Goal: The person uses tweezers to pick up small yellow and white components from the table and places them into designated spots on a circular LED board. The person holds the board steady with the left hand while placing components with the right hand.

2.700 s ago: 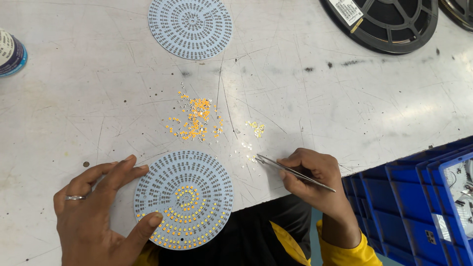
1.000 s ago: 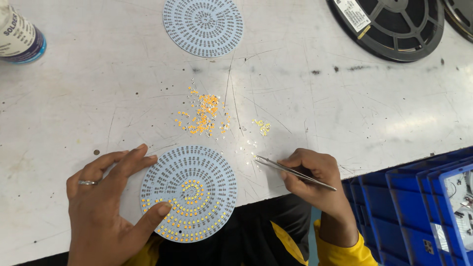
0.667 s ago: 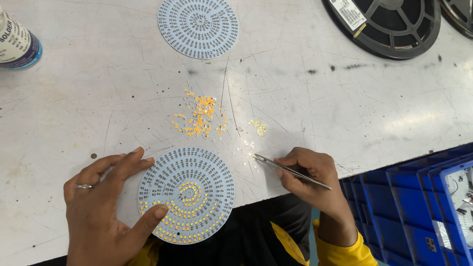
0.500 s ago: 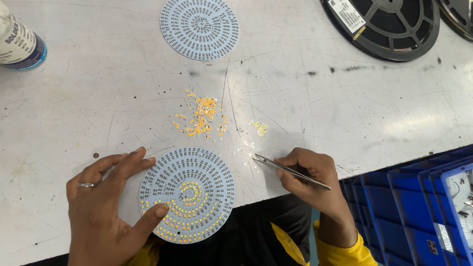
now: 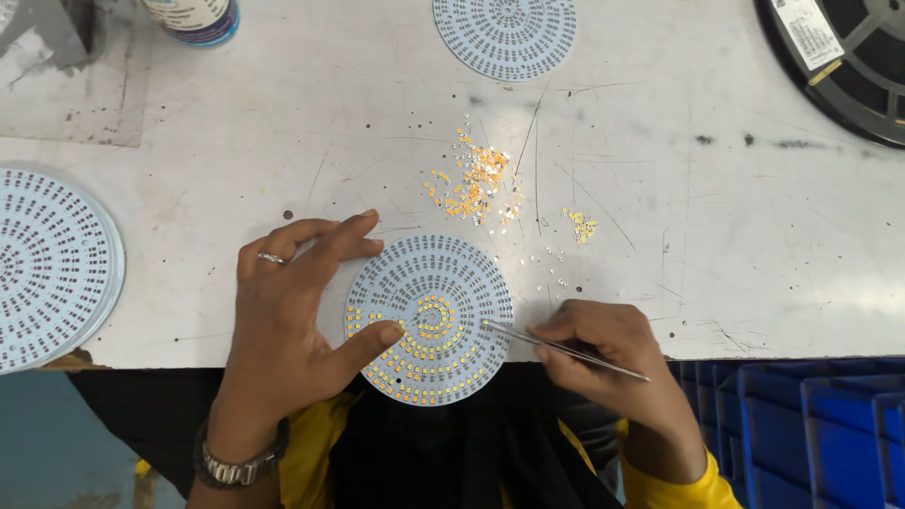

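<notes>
A stack of round white boards (image 5: 52, 269) is cut off at the left edge. The left hand (image 5: 292, 316) lies flat with fingers spread, thumb pressing the round circuit board (image 5: 429, 320) at the table's (image 5: 236, 141) near edge. The right hand (image 5: 608, 363) pinches tweezers (image 5: 561, 344), tip on the board. Loose orange chips (image 5: 476, 179), too small to make out, lie beyond it.

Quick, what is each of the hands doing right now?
Left hand: open, fingers spread, pressing on the round circuit board.
Right hand: closed on thin metal tweezers, tips over the board's right side.
</notes>
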